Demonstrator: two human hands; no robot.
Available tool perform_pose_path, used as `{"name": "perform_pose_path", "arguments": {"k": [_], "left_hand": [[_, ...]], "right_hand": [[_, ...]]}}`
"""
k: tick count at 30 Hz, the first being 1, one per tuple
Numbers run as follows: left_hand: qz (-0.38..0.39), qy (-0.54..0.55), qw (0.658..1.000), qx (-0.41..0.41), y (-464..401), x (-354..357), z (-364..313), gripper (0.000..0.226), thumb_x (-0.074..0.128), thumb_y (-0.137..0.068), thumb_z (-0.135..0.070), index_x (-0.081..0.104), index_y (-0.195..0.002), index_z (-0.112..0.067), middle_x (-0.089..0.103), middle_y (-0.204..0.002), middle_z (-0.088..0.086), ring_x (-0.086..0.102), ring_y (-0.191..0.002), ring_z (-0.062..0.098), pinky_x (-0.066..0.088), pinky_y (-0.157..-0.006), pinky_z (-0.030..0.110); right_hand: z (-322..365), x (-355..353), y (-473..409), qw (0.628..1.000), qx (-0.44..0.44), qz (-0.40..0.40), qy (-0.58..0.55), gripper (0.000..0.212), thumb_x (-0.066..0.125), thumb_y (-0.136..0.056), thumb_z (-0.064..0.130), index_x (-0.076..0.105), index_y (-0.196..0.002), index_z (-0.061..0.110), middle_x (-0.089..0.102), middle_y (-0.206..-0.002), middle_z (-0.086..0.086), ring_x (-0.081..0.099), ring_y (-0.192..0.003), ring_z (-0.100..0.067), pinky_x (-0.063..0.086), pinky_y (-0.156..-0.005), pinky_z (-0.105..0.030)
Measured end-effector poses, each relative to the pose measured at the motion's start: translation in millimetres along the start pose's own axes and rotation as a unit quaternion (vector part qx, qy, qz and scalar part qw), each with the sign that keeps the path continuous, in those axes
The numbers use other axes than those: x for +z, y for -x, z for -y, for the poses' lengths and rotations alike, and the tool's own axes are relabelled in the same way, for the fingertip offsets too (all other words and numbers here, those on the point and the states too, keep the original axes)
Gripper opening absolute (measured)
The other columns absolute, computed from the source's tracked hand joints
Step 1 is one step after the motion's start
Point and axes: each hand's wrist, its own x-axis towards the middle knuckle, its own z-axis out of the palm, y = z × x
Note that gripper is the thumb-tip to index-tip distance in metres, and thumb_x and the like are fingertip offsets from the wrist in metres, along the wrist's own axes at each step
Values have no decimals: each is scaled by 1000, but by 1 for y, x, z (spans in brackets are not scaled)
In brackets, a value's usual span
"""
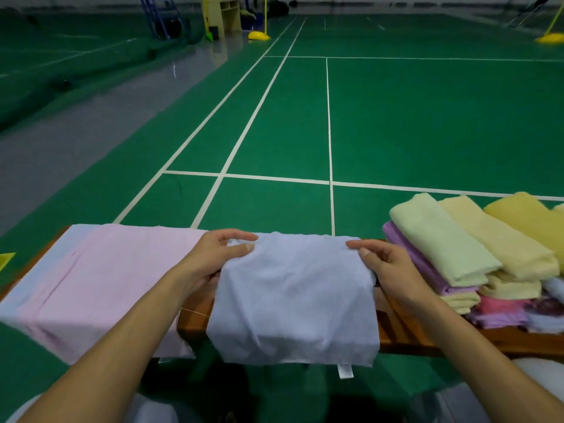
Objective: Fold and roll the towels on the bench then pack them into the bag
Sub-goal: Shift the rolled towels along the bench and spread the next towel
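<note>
Both hands, left hand (213, 254) and right hand (387, 267), are pinching the blue towel (293, 300) corners; keeping edges level and taut before folding over bench (396, 331).

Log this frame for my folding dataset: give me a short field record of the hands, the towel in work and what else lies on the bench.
left hand: pinches far left corner of the blue towel
right hand: pinches far right corner
blue towel: draped over the bench, near edge hanging
pink towel: spread flat, left
folded towels: stacked, right
bag: not in view
</note>
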Motion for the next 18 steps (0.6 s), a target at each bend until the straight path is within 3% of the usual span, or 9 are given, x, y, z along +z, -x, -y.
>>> {"name": "perform_pose_path", "arguments": {"k": [2,6,8,12,15,18], "left_hand": [[-9,44,999,17,5,-3,-9,18,82,-91,-11,82,-108,-14,79,-111,9,79,-87,18,61,-66,27],[-26,88,994,66,12,-13,-19,23,84,-87,-13,81,-110,-12,80,-107,13,79,-92,25,63,-73,31],[-36,107,991,76,15,-17,-23,25,84,-87,-14,80,-111,-12,81,-103,11,78,-87,22,62,-69,29],[-77,120,984,106,17,-30,-27,27,84,-87,-18,80,-113,-11,80,-92,6,71,-74,14,57,-58,24],[-81,104,983,131,18,-36,-29,26,84,-88,-16,79,-113,-12,79,-92,7,72,-77,17,59,-59,28],[-83,69,982,153,20,-41,-32,23,85,-87,-17,82,-111,-18,79,-94,9,67,-77,20,51,-59,35]], "right_hand": [[3,-3,3,1000,-13,1,-19,29,52,-108,5,78,-118,13,79,-108,8,74,-97,-4,59,-76,-17],[12,-7,10,998,-19,-9,-61,31,51,-107,0,76,-121,10,80,-102,1,74,-84,-5,57,-70,-17],[15,-10,12,996,-28,-29,-80,27,56,-105,3,77,-120,12,80,-99,-3,74,-80,-8,57,-69,-18],[16,-18,11,996,-53,-69,-28,16,70,-101,22,82,-110,24,80,-103,4,74,-99,-17,63,-83,-35],[23,-21,14,993,-93,-63,-29,18,69,-101,20,80,-115,23,80,-103,3,74,-102,-20,62,-87,-36],[31,-24,17,990,-135,-30,2,29,68,-103,19,74,-129,29,77,-95,-11,68,-89,-34,58,-74,-38]]}}
